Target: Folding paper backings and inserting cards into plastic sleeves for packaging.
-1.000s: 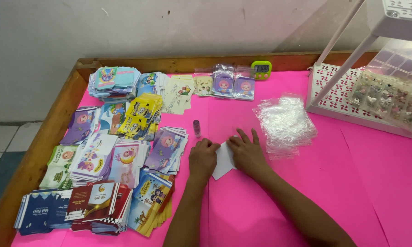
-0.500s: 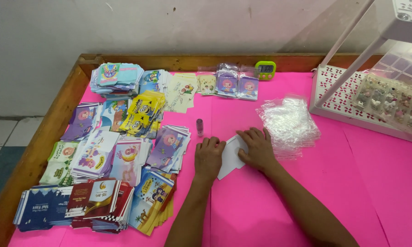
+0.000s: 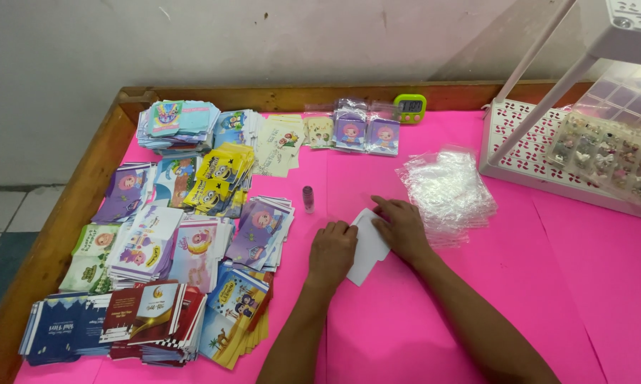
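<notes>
My left hand (image 3: 331,252) lay curled on the pink bench (image 3: 562,284), its fingers (image 3: 343,230) bent down onto the left edge of a white paper piece (image 3: 369,250). My right hand (image 3: 404,229) pressed flat on the same paper from the other side, fingers (image 3: 382,205) spread and closed on nothing; whether either hand pinched the sheet I could not tell. The paper rested between both hands, touching each. A small vial (image 3: 308,199) stood just beyond my left hand, a heap of clear plastic bags (image 3: 448,190) lay beside my right, and stacks of printed cards (image 3: 192,235) covered the bench to my left.
</notes>
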